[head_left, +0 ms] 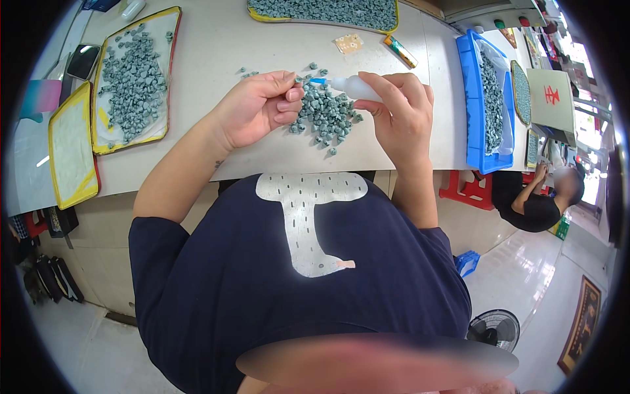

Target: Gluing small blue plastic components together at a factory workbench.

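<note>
My right hand [403, 115] is wrapped around a white squeeze bottle [351, 87] with a thin blue nozzle. The bottle lies nearly level, its nozzle pointing left at my left hand's fingertips. Thumb and forefinger of my left hand [257, 108] are pinched on a small grey-green piece [298, 80], mostly covered by the fingers. The nozzle tip is right beside that piece; whether they touch I cannot tell. Below both hands, a loose pile of small grey-green pieces [328, 119] lies on the white table [216, 49], with a few strays around it.
Yellow-edged trays of similar pieces stand at left [134, 79] and far side [328, 9]. A blue bin [471, 98] holds more at right. Beyond the pile lie a patterned paper scrap [348, 43] and a green-and-orange tube [400, 51]. Another person [535, 200] sits at far right.
</note>
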The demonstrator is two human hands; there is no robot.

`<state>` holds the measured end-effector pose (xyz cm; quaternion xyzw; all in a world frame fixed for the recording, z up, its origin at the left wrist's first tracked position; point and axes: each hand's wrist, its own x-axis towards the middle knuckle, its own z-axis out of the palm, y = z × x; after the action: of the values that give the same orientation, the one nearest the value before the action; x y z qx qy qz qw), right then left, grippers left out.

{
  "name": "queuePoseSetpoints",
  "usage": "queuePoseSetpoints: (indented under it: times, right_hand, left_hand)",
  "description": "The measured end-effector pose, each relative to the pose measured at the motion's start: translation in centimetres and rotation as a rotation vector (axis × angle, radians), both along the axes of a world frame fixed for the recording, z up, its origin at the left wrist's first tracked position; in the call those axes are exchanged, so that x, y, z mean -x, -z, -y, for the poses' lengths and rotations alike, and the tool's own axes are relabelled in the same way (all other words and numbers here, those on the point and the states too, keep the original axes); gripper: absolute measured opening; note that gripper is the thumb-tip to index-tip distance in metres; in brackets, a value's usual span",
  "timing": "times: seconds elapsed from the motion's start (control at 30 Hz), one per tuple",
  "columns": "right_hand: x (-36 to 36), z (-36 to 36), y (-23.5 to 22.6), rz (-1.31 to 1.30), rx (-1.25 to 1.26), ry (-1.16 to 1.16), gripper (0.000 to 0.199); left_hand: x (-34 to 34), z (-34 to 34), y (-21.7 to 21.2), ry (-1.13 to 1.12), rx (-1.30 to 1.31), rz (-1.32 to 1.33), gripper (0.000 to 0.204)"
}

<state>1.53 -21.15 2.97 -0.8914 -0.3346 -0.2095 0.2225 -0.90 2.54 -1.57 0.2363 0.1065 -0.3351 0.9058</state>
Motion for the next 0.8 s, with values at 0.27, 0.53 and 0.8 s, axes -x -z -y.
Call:
queuePoseSetpoints:
  times: [0.27, 0.53, 0.8]
  right_hand:
    - [-0.9, 1.4, 1.9, -0.288, -0.551, 0.039, 0.037]
    - [-3.8, 7.6, 6.3, -0.710, -0.764, 0.188, 0.036]
    - [-4.0, 12.2, 5.6, -0.770, -0.594, 0.252, 0.036]
  left_hand:
    - [-0.4, 0.8, 0.0, -0.009, -0.037, 0.006, 0.017]
    - [-0.8, 6.1, -0.4, -0.022, -0.178, 0.038, 0.014]
    - [-1.3, 10.3, -0.6, 0.040, -0.199, 0.053, 0.012]
